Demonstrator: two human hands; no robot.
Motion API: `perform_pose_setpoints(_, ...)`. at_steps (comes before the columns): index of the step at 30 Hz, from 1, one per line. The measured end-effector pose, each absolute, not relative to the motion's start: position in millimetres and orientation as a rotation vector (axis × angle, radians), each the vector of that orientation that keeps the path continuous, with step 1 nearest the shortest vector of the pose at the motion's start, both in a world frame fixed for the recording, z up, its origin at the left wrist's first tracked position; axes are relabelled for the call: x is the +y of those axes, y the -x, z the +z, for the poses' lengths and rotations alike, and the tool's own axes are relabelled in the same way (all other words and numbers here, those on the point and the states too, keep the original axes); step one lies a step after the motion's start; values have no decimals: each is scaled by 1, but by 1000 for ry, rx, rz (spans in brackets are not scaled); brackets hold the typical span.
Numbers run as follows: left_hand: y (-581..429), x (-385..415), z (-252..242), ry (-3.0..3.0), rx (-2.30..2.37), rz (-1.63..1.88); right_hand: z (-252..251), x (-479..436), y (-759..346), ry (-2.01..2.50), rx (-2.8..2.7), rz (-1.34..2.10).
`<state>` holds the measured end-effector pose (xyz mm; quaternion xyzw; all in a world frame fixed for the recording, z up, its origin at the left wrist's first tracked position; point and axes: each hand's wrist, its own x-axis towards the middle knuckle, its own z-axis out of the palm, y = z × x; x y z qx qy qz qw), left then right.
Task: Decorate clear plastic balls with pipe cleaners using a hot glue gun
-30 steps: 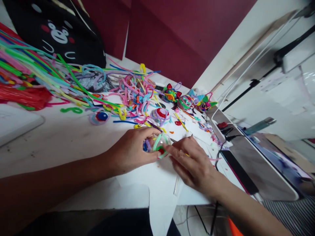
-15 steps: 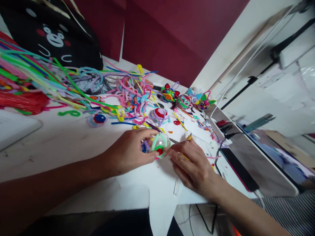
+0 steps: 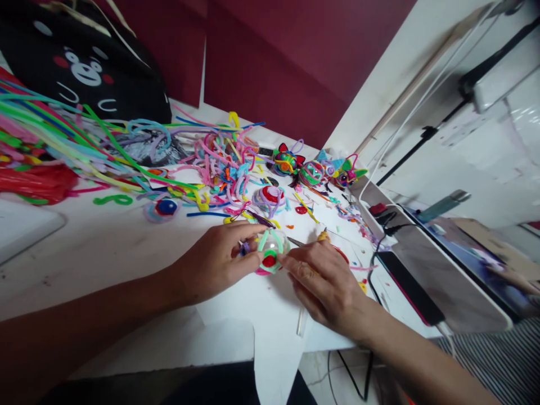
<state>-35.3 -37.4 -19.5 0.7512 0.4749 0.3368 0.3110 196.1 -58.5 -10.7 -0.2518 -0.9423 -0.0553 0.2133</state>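
Note:
My left hand [image 3: 223, 253] is closed around a clear plastic ball [image 3: 276, 238] wrapped with pale green pipe cleaner. On the ball's near side is a red dot in a green ring [image 3: 269, 259]. My left thumb presses beside this dot. From the right, my right hand [image 3: 323, 281] has its bent fingertips against the ball's edge; its thumb is largely hidden. Behind that hand lie a dark pointed blade [image 3: 295, 242] and a red curved piece [image 3: 341, 254], perhaps one pair of scissors. A purple and blue bit [image 3: 244, 247] shows between my left fingers.
Pipe cleaners [image 3: 97, 152] heap at the left and back. Several decorated balls [image 3: 312, 173] stand at the back, and another with a red top [image 3: 270, 198] lies nearer. A black phone [image 3: 409, 287] on a cable lies right, beside a raised panel [image 3: 455, 281]. A black bag [image 3: 84, 67] stands back left.
The ball and both hands have shifted slightly left in view, along with the whole scene. The ball has turned a little, and the red curved piece now shows behind my right hand.

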Motion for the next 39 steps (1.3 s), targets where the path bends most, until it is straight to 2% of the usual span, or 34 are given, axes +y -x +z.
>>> perform_pose_setpoints(29,35,-36,-19,-2052,1288,861,-9,-58,-190,666,-2650,-345)
perform_pose_setpoints(39,38,-34,-23,-1939,1238,870,-9,-62,-197,730,-2581,-189)
